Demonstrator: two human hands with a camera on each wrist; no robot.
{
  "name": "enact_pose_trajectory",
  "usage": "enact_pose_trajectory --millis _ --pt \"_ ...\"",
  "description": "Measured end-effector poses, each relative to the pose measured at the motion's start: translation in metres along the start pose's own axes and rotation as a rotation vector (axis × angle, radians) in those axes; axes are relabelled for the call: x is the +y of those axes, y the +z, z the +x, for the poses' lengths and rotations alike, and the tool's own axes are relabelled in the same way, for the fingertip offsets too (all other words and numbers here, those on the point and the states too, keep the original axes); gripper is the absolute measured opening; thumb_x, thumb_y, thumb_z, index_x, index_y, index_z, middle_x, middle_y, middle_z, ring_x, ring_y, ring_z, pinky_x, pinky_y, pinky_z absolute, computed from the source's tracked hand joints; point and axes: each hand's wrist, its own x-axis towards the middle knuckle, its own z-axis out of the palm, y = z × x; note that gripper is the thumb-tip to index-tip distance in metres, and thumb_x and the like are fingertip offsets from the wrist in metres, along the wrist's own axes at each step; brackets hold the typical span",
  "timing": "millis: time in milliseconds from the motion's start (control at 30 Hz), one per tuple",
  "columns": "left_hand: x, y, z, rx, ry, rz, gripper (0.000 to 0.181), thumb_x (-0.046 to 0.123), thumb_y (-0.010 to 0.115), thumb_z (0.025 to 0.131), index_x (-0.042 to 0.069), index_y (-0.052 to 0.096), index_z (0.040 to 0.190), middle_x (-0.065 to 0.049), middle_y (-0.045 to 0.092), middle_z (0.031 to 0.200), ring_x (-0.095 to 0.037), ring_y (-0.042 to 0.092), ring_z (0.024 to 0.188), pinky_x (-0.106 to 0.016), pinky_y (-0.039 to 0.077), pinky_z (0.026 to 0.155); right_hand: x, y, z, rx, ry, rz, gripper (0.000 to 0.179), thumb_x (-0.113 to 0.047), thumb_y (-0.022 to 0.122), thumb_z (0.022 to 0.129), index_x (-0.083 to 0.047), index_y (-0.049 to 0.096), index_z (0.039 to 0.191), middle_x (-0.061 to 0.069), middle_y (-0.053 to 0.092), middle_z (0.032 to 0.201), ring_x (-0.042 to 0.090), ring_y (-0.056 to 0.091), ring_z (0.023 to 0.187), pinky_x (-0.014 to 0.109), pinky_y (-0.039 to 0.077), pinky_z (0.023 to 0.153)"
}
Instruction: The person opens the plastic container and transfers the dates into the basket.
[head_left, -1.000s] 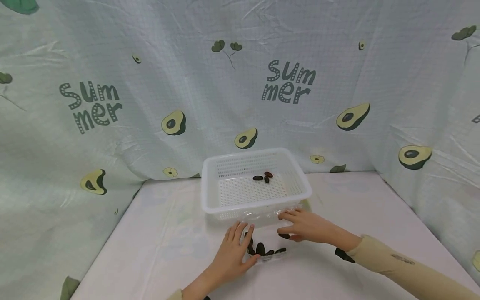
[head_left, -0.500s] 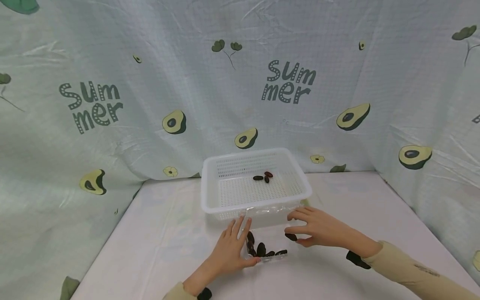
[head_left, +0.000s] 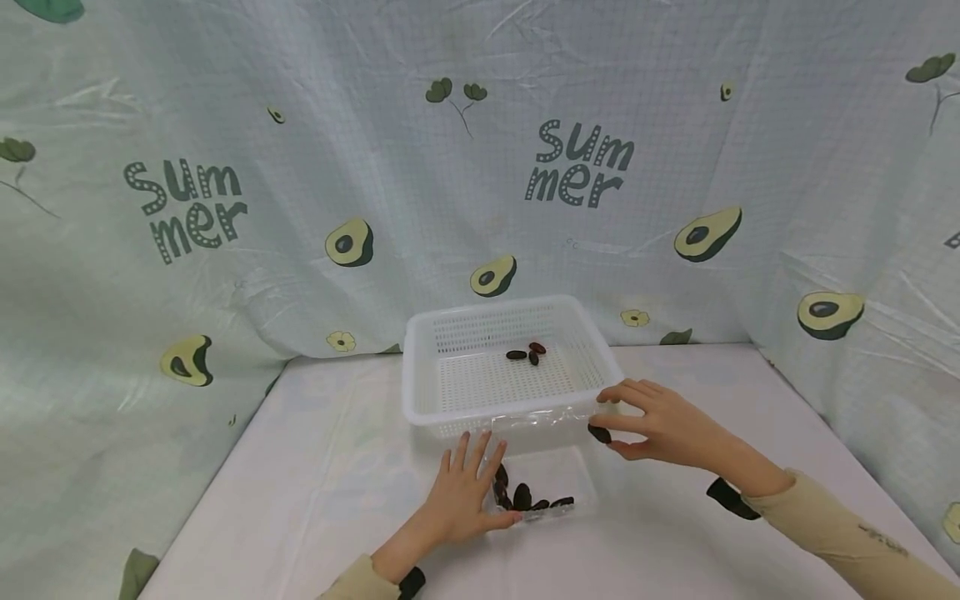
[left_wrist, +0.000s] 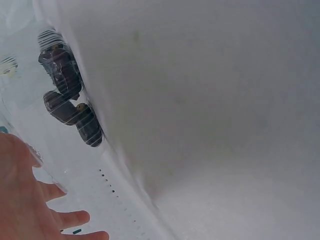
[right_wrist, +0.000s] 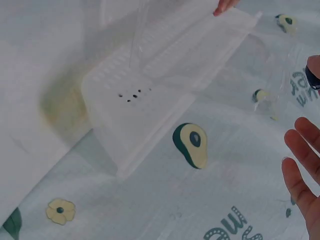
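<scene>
My right hand pinches a dark date between thumb and forefinger, just off the white basket's front right corner. Also in the right wrist view, the date shows at the right edge. Before me stands a clear plastic box, its clear lid raised against the basket. Several dark dates lie along the box's left and front sides. My left hand rests at the box's left side with straight, spread fingers. Through the plastic, the left wrist view shows dates close up.
Behind the box stands a white perforated basket. Three dates, one of them redder, lie on its floor. A pale cloth covers the table, and a printed curtain hangs behind and at the sides.
The right hand has lifted the date away from the box, moving right and then up towards the basket's corner. The left hand stays at the box with its fingers spread a little wider.
</scene>
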Motion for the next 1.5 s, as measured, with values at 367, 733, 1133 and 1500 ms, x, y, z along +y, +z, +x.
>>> enact_pose_trajectory --millis 367,733,1133,1500 --pt "-0.001 -0.002 0.002 -0.028 0.002 0.005 0.099 0.076 0.039 0.073 0.014 0.011 0.145 -0.013 0.018 0.148 -0.038 0.019 0.134 -0.061 0.026 0.097 0.049 0.006 0.008 0.067 0.038 0.0 0.03 -0.04 0.045 0.088 -0.019 0.064 0.097 0.006 0.057 0.095 0.018 0.053 0.084 0.034 0.047 0.067" --pt "-0.001 -0.004 0.003 -0.065 0.005 -0.007 0.099 0.077 0.039 0.072 0.014 0.014 0.144 -0.015 0.017 0.148 -0.037 0.017 0.135 -0.062 0.023 0.098 0.092 0.036 0.027 -0.032 0.11 -0.046 0.038 -0.021 0.079 0.062 -0.019 0.063 0.097 0.006 0.057 0.095 0.02 0.054 0.084 0.034 0.047 0.066" --pt "-0.002 -0.008 0.004 -0.1 -0.003 0.007 0.098 0.076 0.039 0.073 0.016 0.011 0.145 -0.013 0.015 0.149 -0.035 0.015 0.137 -0.061 0.021 0.101 0.119 0.073 0.065 -0.177 0.141 -0.097 0.03 -0.025 0.074 0.072 -0.019 0.06 0.097 0.007 0.056 0.096 0.021 0.052 0.086 0.034 0.047 0.069" --pt "-0.003 -0.01 0.005 -0.126 0.005 0.02 0.098 0.076 0.038 0.073 0.016 0.011 0.145 -0.014 0.014 0.149 -0.035 0.016 0.137 -0.06 0.021 0.101 0.135 0.096 0.082 -0.265 0.231 -0.197 0.028 -0.026 0.07 0.076 -0.019 0.06 0.101 0.01 0.056 0.1 0.024 0.053 0.089 0.037 0.047 0.071"
